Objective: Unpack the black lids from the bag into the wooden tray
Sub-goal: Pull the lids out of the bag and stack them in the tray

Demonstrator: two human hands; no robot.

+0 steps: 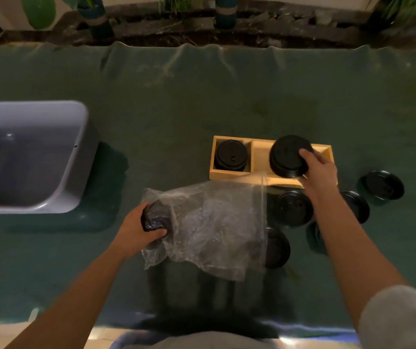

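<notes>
A wooden tray point(257, 147) with two compartments sits right of centre on the green cloth. Its left compartment holds a stack of black lids point(230, 155). My right hand point(319, 167) grips a small stack of black lids point(287, 157), tilted, over the tray's right compartment. My left hand point(140, 229) grips the closed end of a clear plastic bag point(206, 225), with dark lids point(155, 215) inside it under my fingers. Several loose black lids lie on the cloth near the bag's mouth: one point(293, 207), another point(276, 248), another far right point(383, 185).
A grey plastic tub point(33, 122) stands at the left. The green cloth point(176, 109) covers the table, with open cloth behind the tray. Potted plants point(93, 16) line a dark ledge at the far edge.
</notes>
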